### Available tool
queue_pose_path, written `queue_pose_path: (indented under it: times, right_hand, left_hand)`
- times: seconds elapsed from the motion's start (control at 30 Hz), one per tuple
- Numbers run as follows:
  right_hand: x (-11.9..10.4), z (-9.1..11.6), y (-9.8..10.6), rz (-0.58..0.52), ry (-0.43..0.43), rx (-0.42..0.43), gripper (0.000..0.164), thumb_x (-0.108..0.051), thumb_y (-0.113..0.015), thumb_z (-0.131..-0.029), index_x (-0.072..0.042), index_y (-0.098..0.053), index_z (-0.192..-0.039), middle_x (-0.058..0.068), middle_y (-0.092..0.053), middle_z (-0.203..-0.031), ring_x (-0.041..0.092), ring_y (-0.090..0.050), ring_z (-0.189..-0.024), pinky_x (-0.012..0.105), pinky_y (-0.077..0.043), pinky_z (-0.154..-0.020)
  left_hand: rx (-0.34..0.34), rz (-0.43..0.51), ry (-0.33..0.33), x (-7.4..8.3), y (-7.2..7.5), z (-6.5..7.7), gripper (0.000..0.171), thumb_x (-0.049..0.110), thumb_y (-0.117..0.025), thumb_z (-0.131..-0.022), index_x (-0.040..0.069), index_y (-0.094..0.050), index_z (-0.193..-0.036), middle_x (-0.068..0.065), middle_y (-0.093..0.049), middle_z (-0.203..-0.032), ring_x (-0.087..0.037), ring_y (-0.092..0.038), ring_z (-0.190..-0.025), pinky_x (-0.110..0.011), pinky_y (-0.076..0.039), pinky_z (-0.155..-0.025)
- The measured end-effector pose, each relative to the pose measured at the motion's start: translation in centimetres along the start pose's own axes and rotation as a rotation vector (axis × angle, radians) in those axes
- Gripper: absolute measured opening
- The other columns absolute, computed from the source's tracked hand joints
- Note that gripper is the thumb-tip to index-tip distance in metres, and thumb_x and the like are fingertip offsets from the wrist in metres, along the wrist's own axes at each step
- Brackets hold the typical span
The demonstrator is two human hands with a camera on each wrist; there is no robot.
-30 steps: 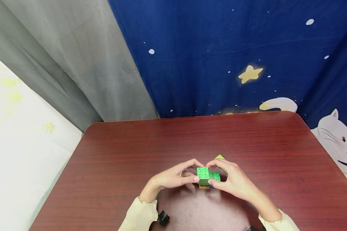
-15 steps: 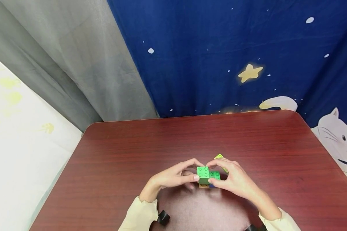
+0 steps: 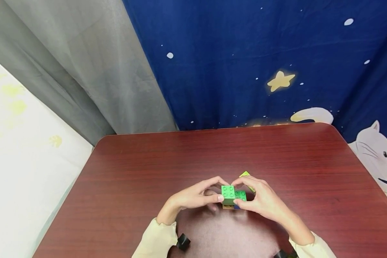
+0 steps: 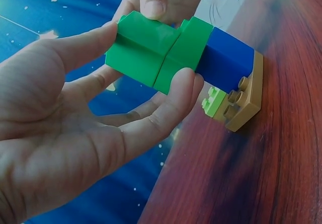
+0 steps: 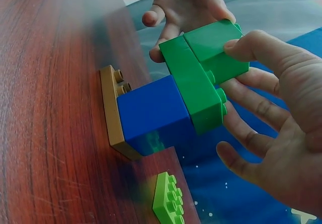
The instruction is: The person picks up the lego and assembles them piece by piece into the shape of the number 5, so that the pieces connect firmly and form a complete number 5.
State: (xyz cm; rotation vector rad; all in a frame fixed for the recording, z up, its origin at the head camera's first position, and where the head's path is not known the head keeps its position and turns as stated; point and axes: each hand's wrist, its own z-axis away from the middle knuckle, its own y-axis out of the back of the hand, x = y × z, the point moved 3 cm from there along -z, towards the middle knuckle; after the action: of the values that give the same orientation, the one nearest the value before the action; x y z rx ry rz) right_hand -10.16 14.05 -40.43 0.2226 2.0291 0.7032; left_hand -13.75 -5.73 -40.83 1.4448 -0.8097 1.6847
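A small stack stands on the table: a tan base plate (image 5: pixel 111 116), a blue brick (image 5: pixel 153 113) on it, a longer green brick (image 5: pixel 188 83) over that, and a square green brick (image 3: pixel 228 193) on top at the left end. From the left, my left hand (image 3: pixel 193 195) pinches the top green brick, and one of its fingers touches the longer green brick lower down. My right hand (image 3: pixel 261 199) grips the same top brick from the right, its thumb in front and fingers behind. Part of the stack is hidden by the hands in the head view.
Just behind the right hand, a lime-green studded plate (image 5: pixel 166 199) lies on the reddish-brown table (image 3: pixel 148 168). A black object (image 3: pixel 183 242) shows by the left cuff, and another dark one by the right cuff. Curtains (image 3: pixel 213 64) hang behind the table.
Both hands keep the same hold on the top green brick, and the stack stays put. Only a slight shift of the head view shows.
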Motion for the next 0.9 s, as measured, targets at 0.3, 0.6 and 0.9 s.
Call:
queue_pose_path:
  times: [0.3,0.6,0.9]
  right_hand:
    - [0.02,-0.02,0.02,-0.015,0.009,0.007,0.039,-0.011,-0.080,-0.070,-0.024,-0.061,-0.102,-0.015,-0.061,-0.092,0.011,-0.060,-0.084,0.036,-0.048,-0.074]
    - [0.51,-0.12,-0.08,-0.017,0.055,0.049,0.042,-0.008,-0.083,-0.065,-0.018,-0.063,-0.100,-0.006,-0.060,-0.082,0.012,-0.053,-0.070,0.029,-0.045,-0.058]
    - [0.32,-0.11,-0.14,-0.018,0.034,0.033,0.040,-0.010,-0.082,-0.066,-0.019,-0.063,-0.100,-0.007,-0.060,-0.084,0.011,-0.052,-0.071,0.028,-0.044,-0.058]
  left_hand:
    - [-0.011,-0.002,-0.049,-0.10,0.13,-0.19,0.031,0.003,-0.052,-0.094,0.008,-0.048,-0.124,-0.009,-0.056,-0.113,-0.042,-0.058,-0.097,-0.053,-0.049,-0.076]
    - [-0.009,-0.019,-0.046,0.11,0.29,-0.38,0.029,0.005,-0.054,-0.094,0.008,-0.050,-0.123,-0.007,-0.056,-0.114,-0.039,-0.058,-0.100,-0.051,-0.048,-0.080]
    - [-0.011,-0.019,-0.030,-0.13,0.22,-0.33,0.030,0.006,-0.053,-0.094,0.006,-0.050,-0.124,-0.008,-0.057,-0.114,-0.039,-0.058,-0.101,-0.051,-0.048,-0.080]
